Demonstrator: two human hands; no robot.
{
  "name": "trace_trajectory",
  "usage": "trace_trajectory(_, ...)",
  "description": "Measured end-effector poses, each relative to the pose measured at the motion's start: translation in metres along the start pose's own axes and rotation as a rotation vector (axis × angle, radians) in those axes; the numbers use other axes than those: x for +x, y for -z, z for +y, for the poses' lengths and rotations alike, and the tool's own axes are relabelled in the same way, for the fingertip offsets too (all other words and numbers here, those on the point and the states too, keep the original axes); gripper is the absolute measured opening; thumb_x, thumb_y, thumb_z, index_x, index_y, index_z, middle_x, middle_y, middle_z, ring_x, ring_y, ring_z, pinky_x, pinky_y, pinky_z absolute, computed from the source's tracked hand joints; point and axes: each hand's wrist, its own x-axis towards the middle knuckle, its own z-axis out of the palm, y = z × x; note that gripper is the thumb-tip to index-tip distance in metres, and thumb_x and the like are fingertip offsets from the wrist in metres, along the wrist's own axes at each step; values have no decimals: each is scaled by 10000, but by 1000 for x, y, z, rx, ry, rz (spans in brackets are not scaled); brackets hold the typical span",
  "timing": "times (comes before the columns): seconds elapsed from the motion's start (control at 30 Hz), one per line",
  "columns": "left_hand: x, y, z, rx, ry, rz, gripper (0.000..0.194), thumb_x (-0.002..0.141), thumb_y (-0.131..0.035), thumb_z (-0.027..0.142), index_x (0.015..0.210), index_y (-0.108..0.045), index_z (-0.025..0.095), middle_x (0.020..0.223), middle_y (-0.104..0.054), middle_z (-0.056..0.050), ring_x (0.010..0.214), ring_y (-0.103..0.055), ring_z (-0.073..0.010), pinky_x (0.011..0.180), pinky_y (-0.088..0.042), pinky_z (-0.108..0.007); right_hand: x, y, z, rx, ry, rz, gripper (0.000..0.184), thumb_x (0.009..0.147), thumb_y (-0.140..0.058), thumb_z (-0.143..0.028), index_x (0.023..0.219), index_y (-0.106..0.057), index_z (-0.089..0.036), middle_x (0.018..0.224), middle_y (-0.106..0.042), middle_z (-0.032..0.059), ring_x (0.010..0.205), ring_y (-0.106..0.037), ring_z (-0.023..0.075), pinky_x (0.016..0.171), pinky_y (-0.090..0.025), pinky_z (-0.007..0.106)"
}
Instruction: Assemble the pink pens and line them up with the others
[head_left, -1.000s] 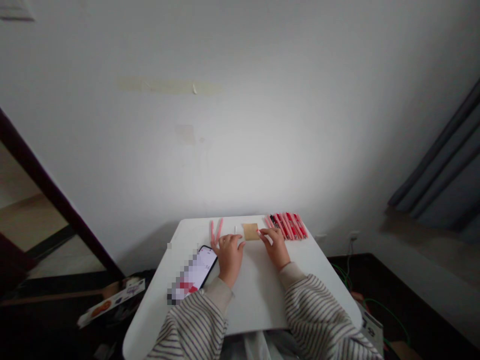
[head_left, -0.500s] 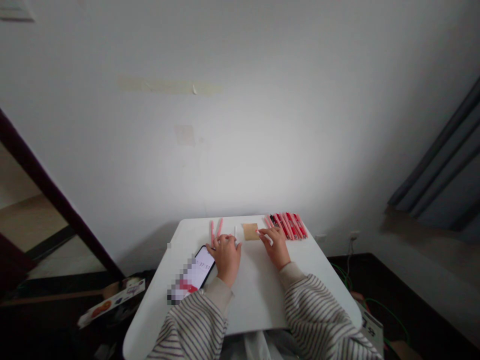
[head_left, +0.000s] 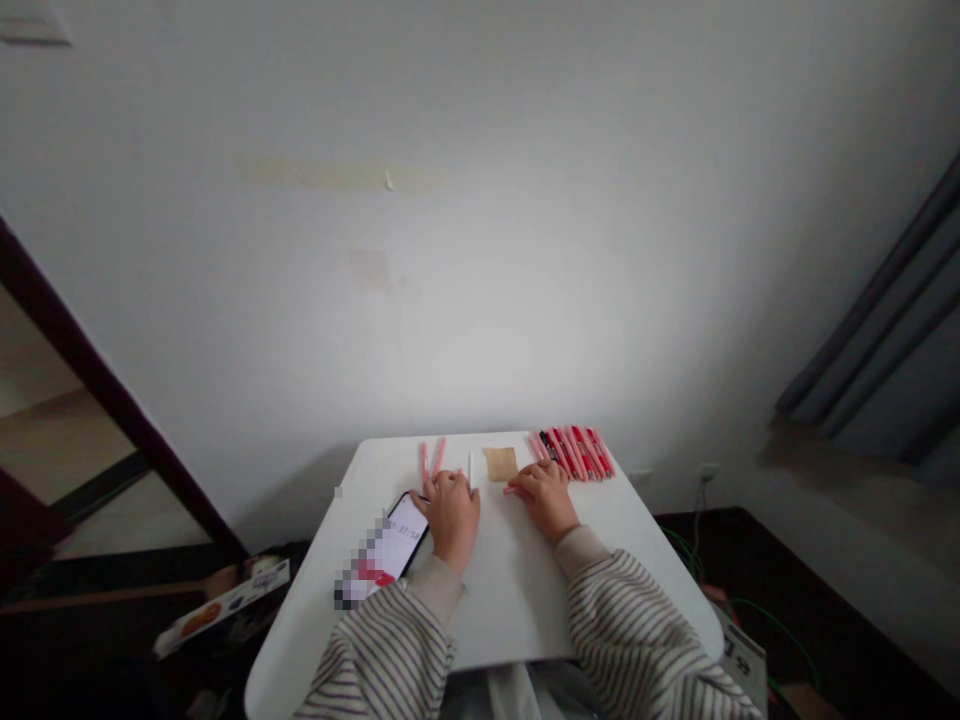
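Pink showed at the right hand [head_left: 546,494]: from my remote seat I saw its bent fingers pinching a small pink piece [head_left: 510,490], one end poking out leftward, just below a tan square [head_left: 501,464] on the white table [head_left: 517,590]. The left hand [head_left: 454,518] hung low, fingers curled; I could not tell whether they gripped anything. A slim white stick [head_left: 471,466] lay beside its fingertips, and two pink pens [head_left: 424,458] lay beyond. At its outer side I had a phone [head_left: 403,530], partly pixelated. A row of pens [head_left: 577,453] lay beyond the right hand.
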Motion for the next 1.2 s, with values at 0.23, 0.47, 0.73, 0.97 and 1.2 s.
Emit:
trace_trajectory(0.23, 0, 1, 0, -1, -14, 16, 240, 789, -541, 308, 973, -674, 229, 1099, -584, -91, 1149, -423, -314, 993, -276, -620, 0, -1, -1, 12, -3, -8, 112, 817, -666, -261, 895, -725, -316, 941, -675, 31, 1010, -441, 242, 884, -313, 418)
trace_trajectory(0.47, 0, 2, 1, 11, -12, -2, 259, 802, -515, 305, 993, -672, 228, 1097, -587, -94, 1129, -436, -309, 1009, -256, -625, 0, -2, 0, 4, -2, 0, 148, 817, -662, -239, 919, -721, -329, 961, -667, 34, 1017, -446, 244, 876, -333, 418)
trace_trajectory(0.73, 1, -1, 1, 31, -10, 22, 282, 815, -477, 278, 1001, -676, 205, 1082, -588, -103, 1097, -457, -295, 1026, -249, -615, 0, -2, 1, 24, -13, 29, 131, 833, -644, -270, 931, -718, -318, 954, -663, 42, 1019, -445, 250, 894, -329, 429)
trace_trajectory(0.97, 2, -3, 1, -8, -7, 8, 303, 803, -501, 252, 1057, -662, 211, 1134, -597, -96, 1142, -452, -295, 1064, -213, -608, 0, -2, 2, 14, -14, 60, 136, 827, -644, -234, 912, -719, -309, 937, -655, 41, 996, -446, 235, 874, -335, 399)
trace_trajectory(1.2, 4, -7, -1, -72, 0, 69, 269, 823, -478, 231, 999, -680, 222, 1165, -607, -84, 1151, -476, -284, 1065, -230, -611, 1, 0, 1, 33, -17, 107, 147, 854, -599, -227, 907, -721, -291, 919, -651, 47, 981, -442, 234, 901, -325, 423)
